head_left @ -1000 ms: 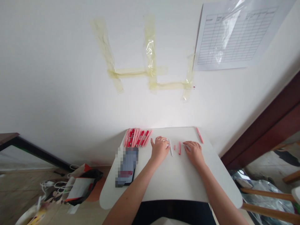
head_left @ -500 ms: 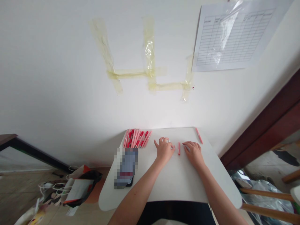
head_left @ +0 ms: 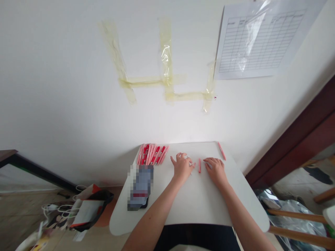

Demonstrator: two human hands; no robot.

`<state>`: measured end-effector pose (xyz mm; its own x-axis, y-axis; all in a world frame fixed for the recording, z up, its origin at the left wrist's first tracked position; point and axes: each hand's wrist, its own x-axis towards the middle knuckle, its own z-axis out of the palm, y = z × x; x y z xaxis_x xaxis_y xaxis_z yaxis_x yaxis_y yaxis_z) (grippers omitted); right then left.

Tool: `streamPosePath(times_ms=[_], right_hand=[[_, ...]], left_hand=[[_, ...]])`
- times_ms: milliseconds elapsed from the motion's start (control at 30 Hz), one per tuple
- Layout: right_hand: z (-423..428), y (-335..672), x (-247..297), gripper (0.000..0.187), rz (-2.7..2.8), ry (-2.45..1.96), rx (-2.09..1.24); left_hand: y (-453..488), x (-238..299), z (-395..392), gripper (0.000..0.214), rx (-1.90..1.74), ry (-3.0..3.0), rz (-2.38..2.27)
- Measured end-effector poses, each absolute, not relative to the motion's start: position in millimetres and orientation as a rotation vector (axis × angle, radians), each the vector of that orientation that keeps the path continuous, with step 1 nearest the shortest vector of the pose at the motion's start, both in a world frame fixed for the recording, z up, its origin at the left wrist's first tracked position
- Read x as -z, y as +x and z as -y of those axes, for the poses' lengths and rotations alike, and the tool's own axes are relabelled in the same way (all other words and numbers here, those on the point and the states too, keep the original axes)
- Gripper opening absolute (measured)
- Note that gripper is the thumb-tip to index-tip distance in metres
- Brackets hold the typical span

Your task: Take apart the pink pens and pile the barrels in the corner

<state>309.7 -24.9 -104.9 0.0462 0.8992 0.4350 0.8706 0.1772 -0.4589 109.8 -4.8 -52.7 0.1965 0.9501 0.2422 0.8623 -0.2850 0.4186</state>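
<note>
My left hand (head_left: 182, 168) rests on the small white table (head_left: 193, 205) with its fingers curled over a thin white pen part, of which only the tip shows at the fingertips. My right hand (head_left: 216, 169) lies just to the right, fingers pressed together and pointing left, over something pale I cannot make out. A short red pen piece (head_left: 199, 165) lies between the two hands, touching neither. A bunch of several red and pink pens (head_left: 153, 154) lies at the table's far left corner. One single pink pen (head_left: 221, 151) lies at the far right edge.
A phone (head_left: 140, 187) lies on the table's left side. The table stands against a white wall with yellowed tape strips (head_left: 167, 75) and a printed chart (head_left: 258, 40). On the floor to the left are a bag (head_left: 90, 209) and cables. A wooden chair frame (head_left: 298, 233) stands at the right.
My left hand has slid right and closed over the thin white pen part that lay beside it. My right hand has hardly moved.
</note>
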Motion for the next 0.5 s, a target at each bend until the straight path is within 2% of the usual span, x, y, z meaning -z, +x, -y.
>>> streamPosePath(times_ms=[500], right_hand=[[27,308,101,0.032,1.808,-1.702,-0.072]], left_hand=[[89,48,0,0.006,-0.553,2.233,-1.871]])
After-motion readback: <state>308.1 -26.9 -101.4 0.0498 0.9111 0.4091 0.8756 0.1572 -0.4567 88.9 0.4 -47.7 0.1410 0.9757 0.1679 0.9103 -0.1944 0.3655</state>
